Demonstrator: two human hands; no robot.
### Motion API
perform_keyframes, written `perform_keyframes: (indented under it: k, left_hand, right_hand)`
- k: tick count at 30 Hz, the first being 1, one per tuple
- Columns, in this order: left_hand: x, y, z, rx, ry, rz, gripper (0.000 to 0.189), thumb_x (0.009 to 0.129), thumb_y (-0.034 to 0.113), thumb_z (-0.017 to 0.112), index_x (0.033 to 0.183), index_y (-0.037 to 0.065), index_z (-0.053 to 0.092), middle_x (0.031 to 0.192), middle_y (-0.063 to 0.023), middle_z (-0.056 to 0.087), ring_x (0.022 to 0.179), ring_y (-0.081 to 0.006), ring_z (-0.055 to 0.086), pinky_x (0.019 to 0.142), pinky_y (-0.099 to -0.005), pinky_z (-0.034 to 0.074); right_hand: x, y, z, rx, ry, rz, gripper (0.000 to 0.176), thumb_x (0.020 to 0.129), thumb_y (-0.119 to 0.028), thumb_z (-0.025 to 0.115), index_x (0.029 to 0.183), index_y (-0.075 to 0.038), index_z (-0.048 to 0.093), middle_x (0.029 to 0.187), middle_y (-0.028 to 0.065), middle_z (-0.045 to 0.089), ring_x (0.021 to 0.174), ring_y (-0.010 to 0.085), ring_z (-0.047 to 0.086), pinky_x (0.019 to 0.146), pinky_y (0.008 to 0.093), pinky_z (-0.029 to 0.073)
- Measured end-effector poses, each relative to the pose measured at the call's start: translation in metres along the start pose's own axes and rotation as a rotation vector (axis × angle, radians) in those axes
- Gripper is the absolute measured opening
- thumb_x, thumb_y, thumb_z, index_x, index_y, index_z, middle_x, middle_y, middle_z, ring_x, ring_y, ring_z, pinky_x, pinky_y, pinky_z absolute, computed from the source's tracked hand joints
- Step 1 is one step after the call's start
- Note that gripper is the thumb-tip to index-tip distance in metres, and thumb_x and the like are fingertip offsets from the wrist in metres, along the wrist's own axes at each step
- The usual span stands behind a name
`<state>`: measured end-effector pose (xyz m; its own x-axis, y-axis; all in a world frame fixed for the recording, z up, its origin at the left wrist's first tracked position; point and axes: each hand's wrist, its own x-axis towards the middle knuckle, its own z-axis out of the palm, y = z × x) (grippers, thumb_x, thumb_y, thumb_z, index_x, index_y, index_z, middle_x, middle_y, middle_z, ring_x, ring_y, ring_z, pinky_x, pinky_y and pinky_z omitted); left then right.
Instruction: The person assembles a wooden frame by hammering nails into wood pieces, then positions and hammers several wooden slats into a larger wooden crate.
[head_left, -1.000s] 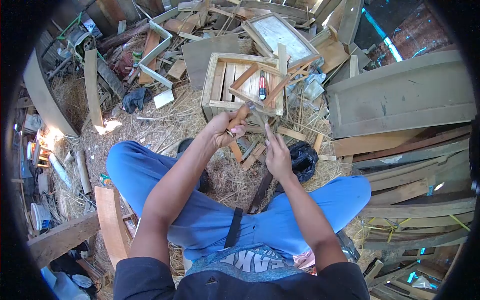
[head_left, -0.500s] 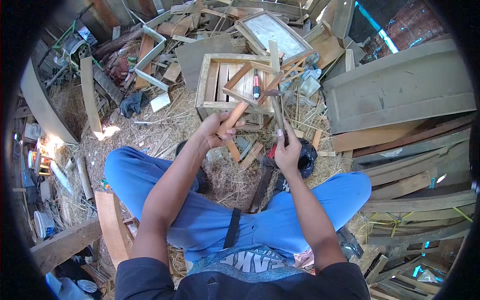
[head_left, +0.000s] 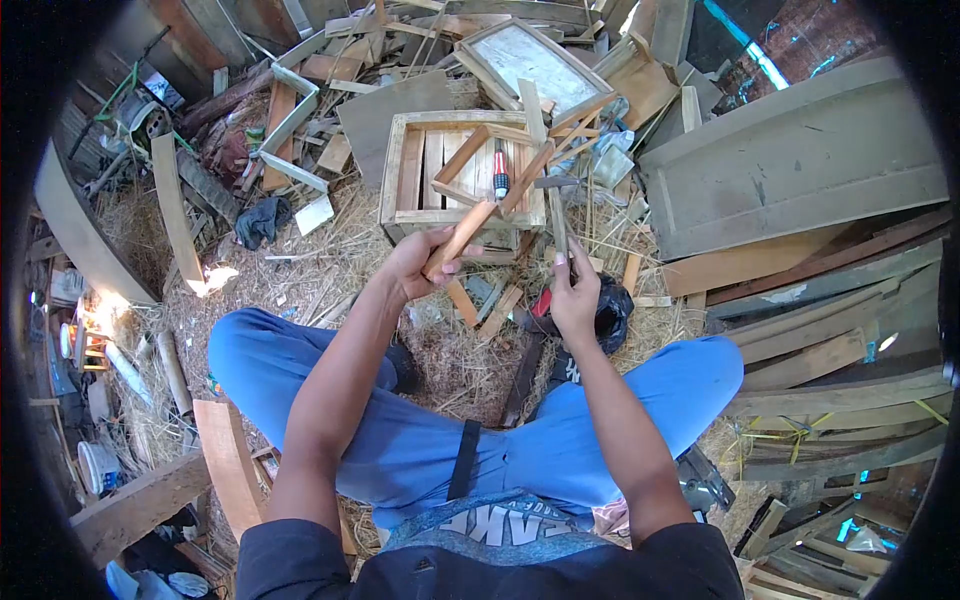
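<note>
My left hand (head_left: pixel 424 261) is closed around a short reddish wooden strip (head_left: pixel 465 236), its far end near the corner of a small wooden frame (head_left: pixel 462 158). My right hand (head_left: pixel 575 295) grips the handle of a hammer (head_left: pixel 558 215), whose dark head points up and away from me, right of the frame. The frame rests tilted on a slatted wooden crate (head_left: pixel 398 180) in front of me. A screwdriver with a red and black handle (head_left: pixel 501 175) lies inside the frame's outline. Whether the strip touches the frame is hard to make out.
Wood offcuts (head_left: pixel 498 312) and straw lie on the ground between my legs. A black plastic bag (head_left: pixel 612 315) sits beside my right hand. Large panels (head_left: pixel 770 170) and stacked boards (head_left: pixel 820 340) stand at the right. A framed pane (head_left: pixel 535 65) leans behind the crate.
The view has shifted slightly, so the crate and frame appear a little further left. Both hands keep their grips, with the hammer head still beside the frame.
</note>
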<state>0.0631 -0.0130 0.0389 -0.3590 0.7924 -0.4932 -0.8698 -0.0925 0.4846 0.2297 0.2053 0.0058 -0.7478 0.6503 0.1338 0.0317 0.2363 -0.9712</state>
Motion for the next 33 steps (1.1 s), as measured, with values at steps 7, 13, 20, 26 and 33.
perform_keyframes:
  k: [7, 13, 20, 26, 33]
  left_hand:
    - [-0.003, 0.006, 0.007, 0.219, 0.133, 0.165, 0.045, 0.114, 0.024, 0.026, 0.155, 0.007, 0.034, 0.118, -0.0183, 0.070, 0.070, -0.0163, 0.062, 0.061, -0.0276, 0.055]
    - [-0.014, 0.015, 0.000, 0.292, 0.235, 0.250, 0.047, 0.112, 0.017, 0.035, 0.155, -0.001, 0.034, 0.122, -0.0175, 0.069, 0.076, -0.0184, 0.067, 0.066, -0.0293, 0.059]
    - [-0.030, 0.020, 0.005, 0.372, 0.332, 0.253, 0.046, 0.110, 0.013, 0.038, 0.153, -0.001, 0.037, 0.116, -0.0157, 0.071, 0.079, -0.0165, 0.067, 0.068, -0.0286, 0.057]
    - [-0.032, 0.019, 0.003, 0.279, 0.346, 0.289, 0.046, 0.110, 0.012, 0.037, 0.153, -0.003, 0.035, 0.110, -0.0184, 0.072, 0.074, -0.0190, 0.067, 0.066, -0.0303, 0.056]
    - [-0.033, 0.016, 0.008, 0.309, 0.358, 0.291, 0.044, 0.110, 0.013, 0.038, 0.152, -0.002, 0.039, 0.113, -0.0169, 0.072, 0.077, -0.0173, 0.067, 0.067, -0.0293, 0.056]
  right_hand:
    - [0.025, 0.006, 0.014, -0.205, 0.011, 0.140, 0.028, 0.096, -0.022, 0.073, 0.101, 0.004, 0.063, 0.075, 0.0131, 0.065, 0.071, 0.0222, 0.061, 0.069, 0.0374, 0.049]
    - [0.065, 0.000, 0.047, -0.159, 0.100, -0.018, 0.027, 0.094, -0.025, 0.076, 0.088, 0.000, 0.068, 0.067, 0.0004, 0.058, 0.060, 0.0097, 0.051, 0.057, 0.0305, 0.041]
    - [0.087, -0.009, 0.075, -0.318, 0.094, 0.073, 0.039, 0.087, -0.038, 0.083, 0.089, 0.000, 0.073, 0.077, 0.0077, 0.071, 0.069, 0.0147, 0.062, 0.069, 0.0339, 0.049]
    - [0.088, -0.016, 0.075, -0.111, 0.046, 0.150, 0.040, 0.079, -0.031, 0.086, 0.093, 0.002, 0.069, 0.085, 0.0204, 0.073, 0.078, 0.0392, 0.070, 0.076, 0.0444, 0.053]
    - [0.103, -0.015, 0.081, -0.392, 0.062, 0.173, 0.033, 0.083, -0.025, 0.085, 0.098, 0.001, 0.071, 0.083, 0.0127, 0.073, 0.073, 0.0207, 0.068, 0.072, 0.0381, 0.053]
